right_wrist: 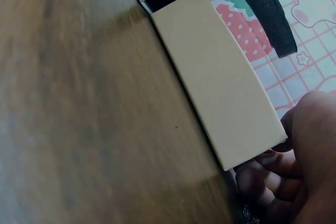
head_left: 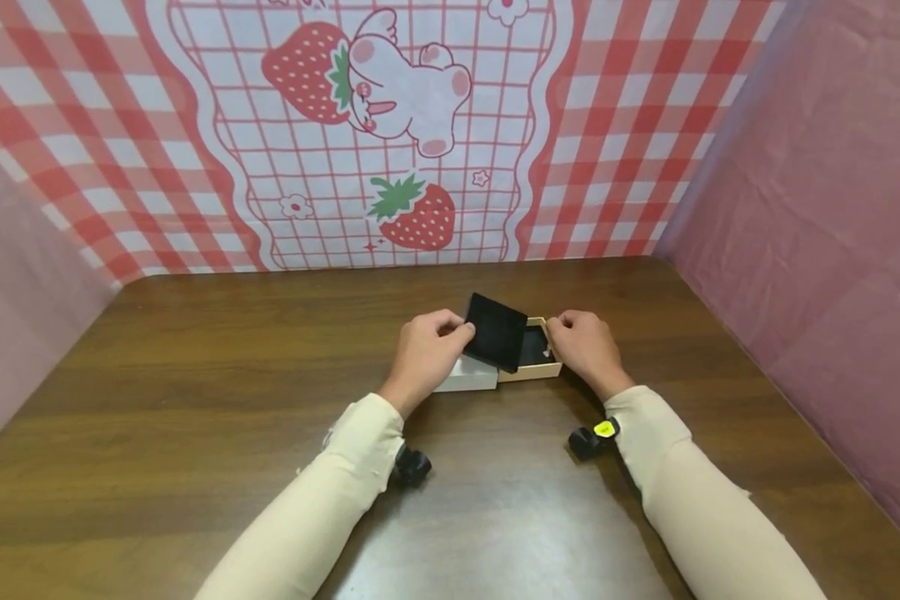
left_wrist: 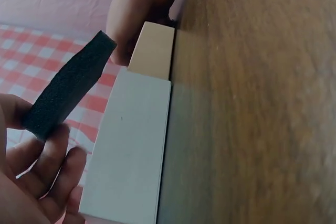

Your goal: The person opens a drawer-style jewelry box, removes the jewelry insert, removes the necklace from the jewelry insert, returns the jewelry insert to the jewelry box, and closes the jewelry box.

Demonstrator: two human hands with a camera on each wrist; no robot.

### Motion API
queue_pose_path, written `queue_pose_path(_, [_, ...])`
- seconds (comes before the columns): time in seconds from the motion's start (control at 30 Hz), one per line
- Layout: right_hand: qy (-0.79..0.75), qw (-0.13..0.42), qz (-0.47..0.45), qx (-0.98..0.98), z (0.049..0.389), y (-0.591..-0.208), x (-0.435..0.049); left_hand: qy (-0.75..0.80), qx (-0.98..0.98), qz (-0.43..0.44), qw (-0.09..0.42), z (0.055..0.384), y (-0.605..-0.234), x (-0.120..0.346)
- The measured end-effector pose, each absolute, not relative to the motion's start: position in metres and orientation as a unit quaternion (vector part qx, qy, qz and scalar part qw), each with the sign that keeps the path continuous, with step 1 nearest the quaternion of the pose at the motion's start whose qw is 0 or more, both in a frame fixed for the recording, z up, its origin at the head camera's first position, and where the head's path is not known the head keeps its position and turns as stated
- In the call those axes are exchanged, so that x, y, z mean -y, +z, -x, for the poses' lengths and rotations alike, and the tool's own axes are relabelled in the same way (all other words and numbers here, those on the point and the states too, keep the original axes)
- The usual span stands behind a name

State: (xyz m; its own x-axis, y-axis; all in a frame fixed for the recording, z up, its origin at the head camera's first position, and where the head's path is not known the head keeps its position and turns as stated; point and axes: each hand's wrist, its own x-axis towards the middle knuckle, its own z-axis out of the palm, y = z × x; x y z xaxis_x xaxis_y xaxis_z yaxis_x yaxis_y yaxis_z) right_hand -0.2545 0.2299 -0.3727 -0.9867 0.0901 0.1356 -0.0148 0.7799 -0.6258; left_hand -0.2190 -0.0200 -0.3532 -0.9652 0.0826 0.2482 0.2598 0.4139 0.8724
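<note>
A thin square black foam pad (head_left: 497, 332) is pinched at its left edge between the thumb and fingers of my left hand (head_left: 423, 354). It is tilted up over a small drawer box, clear of the box in the left wrist view (left_wrist: 71, 87). The box's white sleeve (head_left: 467, 377) lies on the table, partly hidden by the pad and my left hand. From its right side the tan tray (right_wrist: 215, 82) is pulled partway out. My right hand (head_left: 587, 348) grips the tray's right end, thumb at the rim. Inside the tray are black lining (head_left: 532, 343) and a small pale item (head_left: 547, 352).
The box lies on a brown wooden table (head_left: 195, 400), toward its far side. Behind the table hangs a red-and-white checked cloth (head_left: 630, 125) with strawberries. Pink fabric (head_left: 817, 250) lines the sides. A small black camera sits on each wrist.
</note>
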Motion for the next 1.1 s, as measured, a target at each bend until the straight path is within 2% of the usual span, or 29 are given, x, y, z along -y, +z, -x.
queue_pose_path(0.27, [0.333, 0.078, 0.012, 0.94, 0.257, -0.374, -0.23, -0.51, 0.847, 0.093, 0.119, 0.219, -0.354, 0.014])
queue_pose_path(0.77, [0.334, 0.075, 0.022, 0.939, 0.255, -0.373, -0.231, -0.513, 0.849, 0.086, 0.087, 0.219, -0.356, 0.005])
queue_pose_path(1.1, [0.333, 0.078, 0.018, 0.94, 0.254, -0.373, -0.231, -0.515, 0.845, 0.102, 0.1, 0.218, -0.359, 0.001])
